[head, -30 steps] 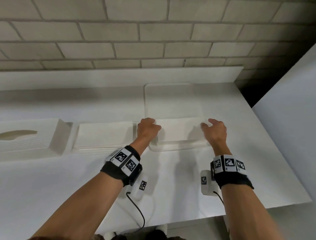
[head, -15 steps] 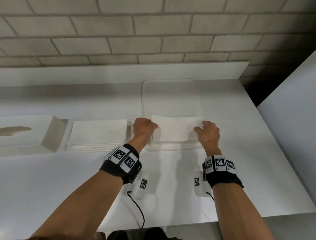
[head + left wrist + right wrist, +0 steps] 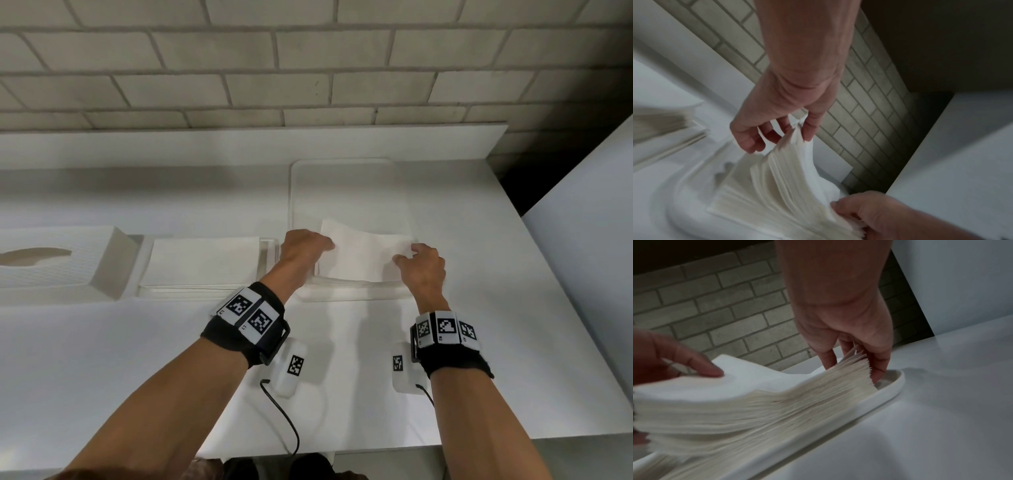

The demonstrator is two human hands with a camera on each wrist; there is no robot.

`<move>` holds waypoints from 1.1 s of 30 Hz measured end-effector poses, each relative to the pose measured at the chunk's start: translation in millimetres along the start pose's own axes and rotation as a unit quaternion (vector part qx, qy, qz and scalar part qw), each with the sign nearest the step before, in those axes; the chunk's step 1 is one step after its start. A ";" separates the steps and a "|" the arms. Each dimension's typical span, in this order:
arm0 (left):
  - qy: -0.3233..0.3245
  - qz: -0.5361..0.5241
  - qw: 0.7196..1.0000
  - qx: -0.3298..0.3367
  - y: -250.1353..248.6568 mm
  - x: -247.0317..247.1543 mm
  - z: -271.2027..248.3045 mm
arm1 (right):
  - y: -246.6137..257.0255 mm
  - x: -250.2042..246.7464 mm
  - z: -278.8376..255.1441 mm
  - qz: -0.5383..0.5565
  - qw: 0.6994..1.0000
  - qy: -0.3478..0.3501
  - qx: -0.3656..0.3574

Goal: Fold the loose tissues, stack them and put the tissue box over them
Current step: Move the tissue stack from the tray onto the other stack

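Observation:
A thick bundle of white tissues (image 3: 363,257) is raised off the near end of a white tray (image 3: 346,178). My left hand (image 3: 318,245) grips the bundle's left end, thumb on top. My right hand (image 3: 406,257) pinches its right end, and the bundle (image 3: 760,399) sags between them. In the left wrist view my left hand's fingers (image 3: 809,129) pinch the fanned tissue edges (image 3: 789,175). More tissues stay in the tray under the bundle. A second flat tissue stack (image 3: 202,263) lies left of the tray. The white tissue box (image 3: 51,263) stands at the far left.
A white table (image 3: 137,359) carries everything; its front edge is near my forearms. A brick wall (image 3: 308,68) with a low white ledge runs behind. A white panel (image 3: 589,240) rises at the right. A thin black cable (image 3: 284,418) trails from my left wrist.
Both hands have closed on the ends of the tissues in the tray and lifted the bundle, its left end now highest. The other stack and the box have not moved.

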State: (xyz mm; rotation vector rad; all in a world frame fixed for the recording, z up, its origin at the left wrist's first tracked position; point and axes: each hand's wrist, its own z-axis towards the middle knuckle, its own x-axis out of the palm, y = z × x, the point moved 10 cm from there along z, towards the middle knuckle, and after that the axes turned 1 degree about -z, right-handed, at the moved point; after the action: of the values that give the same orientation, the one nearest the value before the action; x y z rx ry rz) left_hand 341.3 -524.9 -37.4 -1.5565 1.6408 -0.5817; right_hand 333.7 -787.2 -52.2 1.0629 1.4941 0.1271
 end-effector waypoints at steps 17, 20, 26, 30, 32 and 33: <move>0.118 -0.045 0.992 -0.030 -1.6 20.5 -6.0 | -3.5 -0.7 1.0 0.018 1.000 0.001 0.018; 0.131 -0.055 0.990 0.000 -18.4 26.2 -15.7 | -7.9 -2.0 3.0 0.041 0.999 0.012 0.028; 0.192 -0.138 0.970 0.065 -53.8 35.1 -40.2 | -31.1 -37.0 -0.3 0.235 0.965 -0.076 0.084; 0.250 -0.176 0.946 0.104 -84.2 30.2 -70.9 | -37.6 -34.1 -13.7 0.454 0.882 -0.003 0.128; 0.269 -0.197 0.936 0.118 -97.4 19.4 -84.2 | -25.7 -27.8 -24.6 0.525 0.839 0.053 0.132; 0.272 -0.210 0.931 0.124 -102.7 11.1 -88.3 | -16.8 -23.4 -30.7 0.559 0.815 0.080 0.130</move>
State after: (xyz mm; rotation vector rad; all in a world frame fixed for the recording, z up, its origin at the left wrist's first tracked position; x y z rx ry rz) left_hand 335.3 -566.7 91.7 -1.6491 1.5262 -1.5025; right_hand 295.6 -797.3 -37.7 2.0974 0.8407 0.8711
